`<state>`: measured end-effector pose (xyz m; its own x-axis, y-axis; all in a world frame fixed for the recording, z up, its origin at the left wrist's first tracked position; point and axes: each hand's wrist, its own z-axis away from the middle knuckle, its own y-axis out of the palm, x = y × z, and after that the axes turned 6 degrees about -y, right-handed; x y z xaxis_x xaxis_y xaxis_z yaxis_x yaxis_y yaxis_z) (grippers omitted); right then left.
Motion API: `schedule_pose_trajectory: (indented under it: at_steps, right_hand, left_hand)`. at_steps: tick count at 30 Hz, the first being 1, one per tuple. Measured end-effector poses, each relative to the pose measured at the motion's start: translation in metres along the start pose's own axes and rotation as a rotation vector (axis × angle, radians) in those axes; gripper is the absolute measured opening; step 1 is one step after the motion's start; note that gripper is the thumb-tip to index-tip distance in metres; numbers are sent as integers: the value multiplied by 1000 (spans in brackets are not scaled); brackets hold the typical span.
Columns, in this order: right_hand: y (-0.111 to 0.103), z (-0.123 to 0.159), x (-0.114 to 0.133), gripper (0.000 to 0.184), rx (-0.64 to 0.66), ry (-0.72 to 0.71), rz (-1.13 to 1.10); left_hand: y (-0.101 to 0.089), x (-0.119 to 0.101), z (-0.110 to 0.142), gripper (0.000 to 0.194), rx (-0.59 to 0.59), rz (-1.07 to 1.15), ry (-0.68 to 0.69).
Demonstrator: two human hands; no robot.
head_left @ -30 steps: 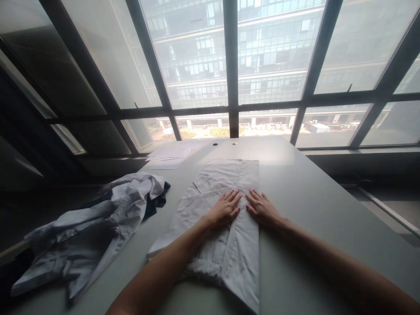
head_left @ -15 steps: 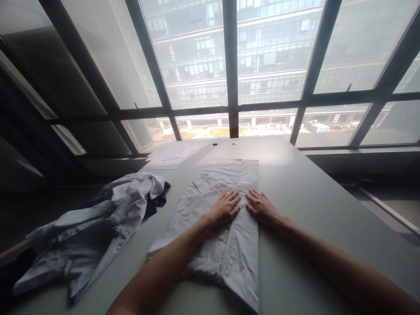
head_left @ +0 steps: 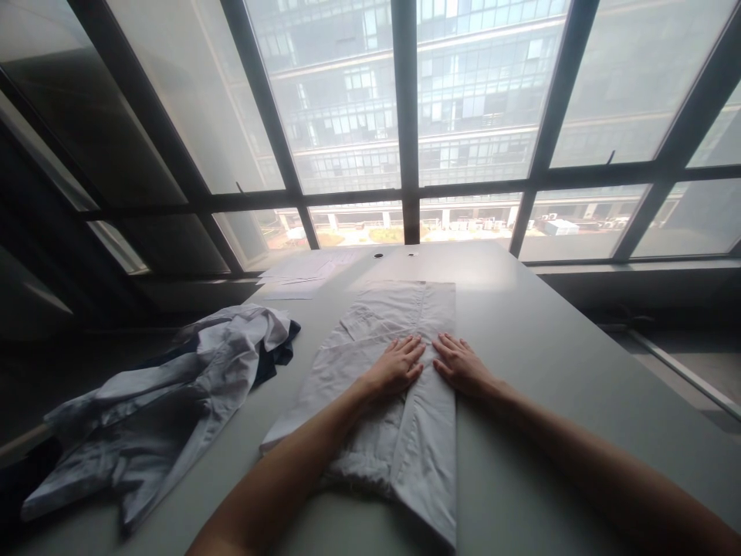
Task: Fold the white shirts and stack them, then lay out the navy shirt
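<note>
A white garment [head_left: 431,432] lies folded lengthwise on the white table [head_left: 521,340], with a straight edge along its right side and wrinkles over its left part. What kind of garment it is I cannot tell for certain. My left hand [head_left: 397,367] rests flat on its middle, fingers stretched toward the window. Just to the right, my right hand [head_left: 463,367] lies palm down, its fingers on the cloth near the right edge. A small gap separates the two hands. Neither grips the fabric. My left forearm covers part of the garment's lower left.
At the left, a crumpled heap of white and dark blue clothes [head_left: 202,371] hangs over the table's edge. Sheets of paper [head_left: 301,274] lie at the far left corner. Close to the far edge is a round black hole [head_left: 378,255]. Large windows [head_left: 347,116] stand behind the table.
</note>
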<state>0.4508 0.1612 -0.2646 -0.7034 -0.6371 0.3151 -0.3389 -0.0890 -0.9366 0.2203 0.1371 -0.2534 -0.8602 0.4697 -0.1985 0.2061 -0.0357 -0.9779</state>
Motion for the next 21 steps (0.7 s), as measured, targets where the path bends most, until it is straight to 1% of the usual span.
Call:
schedule_pose_trajectory:
  at_steps: [4,11,16,21]
  right_hand:
    - [0,-1,0,60,-14,10,-10]
    - [0,1,2,57,-85,-11,6]
    - [5,2,-2,56,-109,-20,0]
    - [11,1,-9,54,-144,-27,-20]
  left_hand:
    - [3,1,-1,57,-16,-31,16]
    - [2,-2,-1,55,-24,-48,7]
    - [3,-2,-1,56,-28,-52,3]
    - [4,-1,-1,58,0,-56,2]
